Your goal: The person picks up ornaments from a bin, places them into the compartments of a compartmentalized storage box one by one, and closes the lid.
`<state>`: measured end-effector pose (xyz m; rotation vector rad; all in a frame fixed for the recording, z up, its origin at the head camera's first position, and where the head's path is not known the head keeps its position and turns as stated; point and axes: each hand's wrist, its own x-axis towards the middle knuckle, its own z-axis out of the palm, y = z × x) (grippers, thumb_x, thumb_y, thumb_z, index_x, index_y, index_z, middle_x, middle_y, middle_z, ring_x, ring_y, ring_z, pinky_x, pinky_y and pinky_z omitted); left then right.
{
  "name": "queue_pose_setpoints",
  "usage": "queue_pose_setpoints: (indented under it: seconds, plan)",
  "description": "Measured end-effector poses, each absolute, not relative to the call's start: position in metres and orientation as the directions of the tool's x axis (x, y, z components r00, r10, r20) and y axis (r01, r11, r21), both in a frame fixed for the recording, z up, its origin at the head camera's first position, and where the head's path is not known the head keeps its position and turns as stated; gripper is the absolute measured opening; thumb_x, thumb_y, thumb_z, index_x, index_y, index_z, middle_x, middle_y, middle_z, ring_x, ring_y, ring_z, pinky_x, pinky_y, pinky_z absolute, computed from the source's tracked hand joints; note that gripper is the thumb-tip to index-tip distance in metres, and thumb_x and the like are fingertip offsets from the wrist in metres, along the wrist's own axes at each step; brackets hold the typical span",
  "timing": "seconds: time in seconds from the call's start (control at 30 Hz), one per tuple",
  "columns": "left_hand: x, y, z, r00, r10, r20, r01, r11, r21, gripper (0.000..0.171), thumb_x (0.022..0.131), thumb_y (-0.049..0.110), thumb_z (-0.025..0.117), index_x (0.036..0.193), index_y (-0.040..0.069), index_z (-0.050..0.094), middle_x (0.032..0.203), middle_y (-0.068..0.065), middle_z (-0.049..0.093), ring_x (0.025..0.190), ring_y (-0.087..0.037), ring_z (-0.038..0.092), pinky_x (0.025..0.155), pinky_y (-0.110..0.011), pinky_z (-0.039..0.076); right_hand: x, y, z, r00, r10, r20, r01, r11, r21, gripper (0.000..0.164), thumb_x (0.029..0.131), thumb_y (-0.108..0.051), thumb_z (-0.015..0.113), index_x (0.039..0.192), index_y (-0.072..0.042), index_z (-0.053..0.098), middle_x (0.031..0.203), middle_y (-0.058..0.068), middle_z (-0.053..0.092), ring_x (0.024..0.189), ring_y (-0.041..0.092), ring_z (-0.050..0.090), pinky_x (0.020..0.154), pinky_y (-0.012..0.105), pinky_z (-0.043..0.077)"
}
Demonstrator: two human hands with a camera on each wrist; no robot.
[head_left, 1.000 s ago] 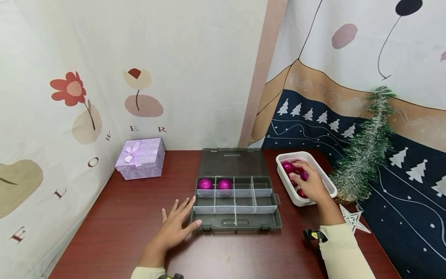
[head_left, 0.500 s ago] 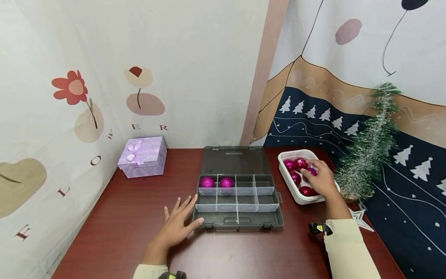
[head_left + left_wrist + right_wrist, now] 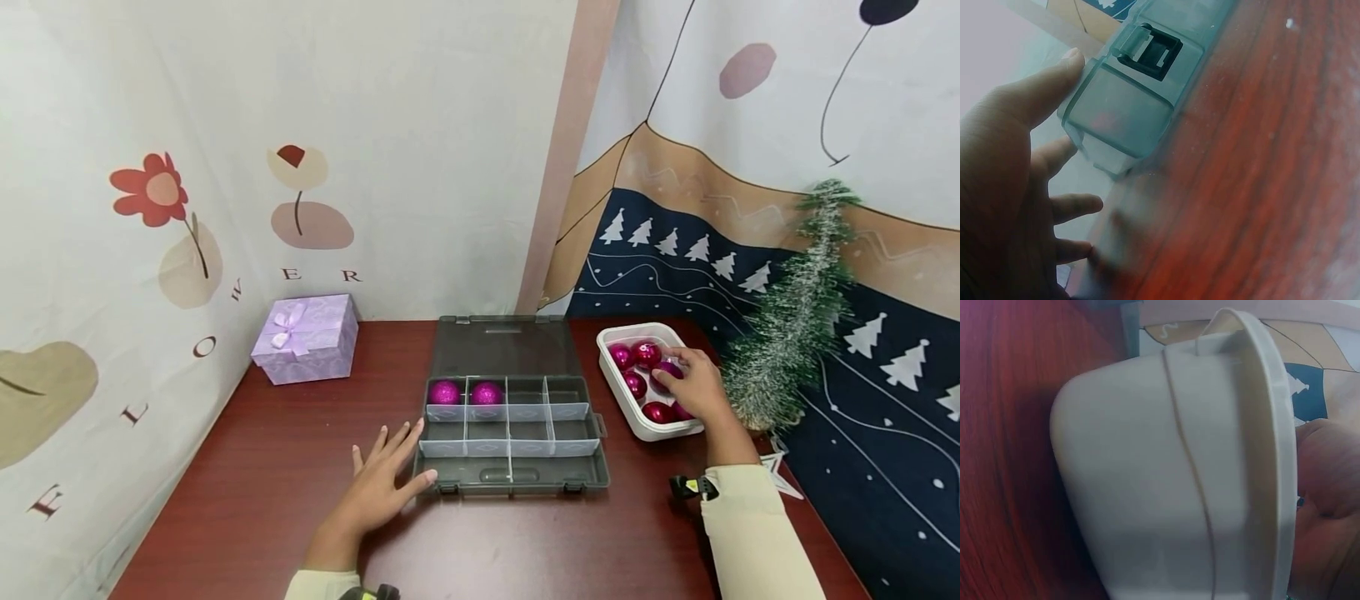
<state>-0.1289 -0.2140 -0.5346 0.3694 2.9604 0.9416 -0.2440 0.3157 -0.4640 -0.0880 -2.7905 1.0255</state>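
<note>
My left hand (image 3: 375,487) lies with fingers spread at the left front corner of a grey see-through compartment box (image 3: 558,475), its thumb and fingertips touching the side. The box's lid (image 3: 506,348) is folded back. Two glittery purple Christmas baubles, a left one (image 3: 445,392) and a right one (image 3: 487,393), sit in separate back-row compartments. My right hand (image 3: 697,385) reaches into a white plastic tub (image 3: 622,408) and pinches a purple bauble (image 3: 664,375) between thumb and fingers. Several shiny magenta-red baubles (image 3: 646,353) lie around it. In the right wrist view the tub wall (image 3: 1141,462) hides the fingertips.
A small tinsel Christmas tree (image 3: 795,325) stands right of the tub, with a white star ornament (image 3: 783,477) partly behind my right forearm. A lilac gift box (image 3: 307,342) sits at the back left of the brown table (image 3: 262,467). Printed fabric walls stand behind.
My right hand has shifted from the tub's left side toward its right, and its fingers have come round a purple bauble. The left hand stays on the box corner.
</note>
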Motion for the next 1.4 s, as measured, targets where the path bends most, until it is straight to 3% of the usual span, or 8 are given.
queue_pose_setpoints:
  seconds: [0.87,1.4]
  plan:
    - [-0.129,-0.214,-0.534,-0.973,0.225,0.054,0.214,0.792,0.572,0.085,0.103,0.059,0.066,0.174,0.029,0.032,0.176,-0.02,0.039,0.165,-0.06,0.018,0.117,-0.095,-0.004,-0.253,0.319,-0.464,-0.997,0.063,-0.036,0.072,0.804,-0.59,0.052,0.105,-0.019,0.072,0.146,0.01,0.057,0.149,0.04,0.057,0.138,0.057,0.054,0.118,0.069,0.046]
    - [-0.132,-0.215,-0.539,-0.972,0.226,0.058,0.217,0.783,0.582,0.085,0.102,0.058,0.068,0.173,0.028,0.033,0.176,-0.02,0.038,0.164,-0.061,0.019,0.117,-0.095,-0.004,-0.263,0.319,-0.469,-0.998,0.058,-0.012,0.055,0.838,-0.543,0.053,0.094,-0.008,0.082,0.139,0.012,0.061,0.145,0.042,0.059,0.133,0.057,0.056,0.119,0.068,0.046]
